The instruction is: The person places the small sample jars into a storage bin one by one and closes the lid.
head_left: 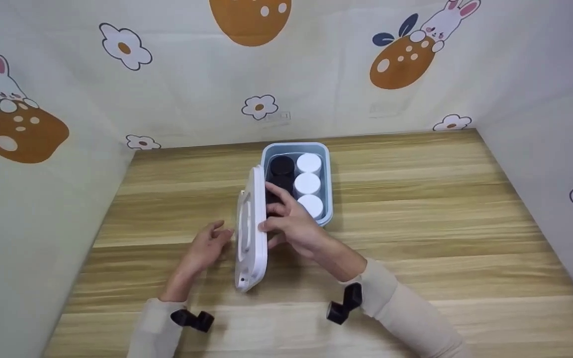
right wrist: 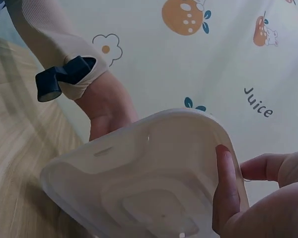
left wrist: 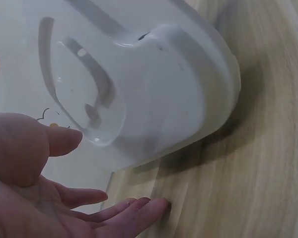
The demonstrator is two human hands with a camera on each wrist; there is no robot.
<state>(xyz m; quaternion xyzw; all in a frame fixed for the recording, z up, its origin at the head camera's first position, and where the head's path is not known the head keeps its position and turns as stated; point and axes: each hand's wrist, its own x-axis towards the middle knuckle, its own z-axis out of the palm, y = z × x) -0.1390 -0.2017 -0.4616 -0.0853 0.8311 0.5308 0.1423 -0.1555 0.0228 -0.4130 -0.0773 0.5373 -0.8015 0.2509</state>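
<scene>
My right hand [head_left: 299,226] holds a white lid [head_left: 252,238] by its edge, thumb on one face and fingers on the other. The lid stands on its side, left of and partly in front of a light blue box [head_left: 328,174]. In the right wrist view the lid's recessed underside [right wrist: 154,173] shows, pinched at the right edge. My left hand [head_left: 209,246] is just left of the lid, fingers loosely extended and holding nothing. In the left wrist view the lid's top, with an oval handle recess [left wrist: 84,89], lies beyond the left hand [left wrist: 74,198].
Inside the box stand several containers, white-topped ones [head_left: 309,163] in the right row and black-topped ones [head_left: 282,165] on the left, partly hidden by the lid and hand. The wood-grain table [head_left: 416,223] meets a printed curtain [head_left: 316,64] behind the box.
</scene>
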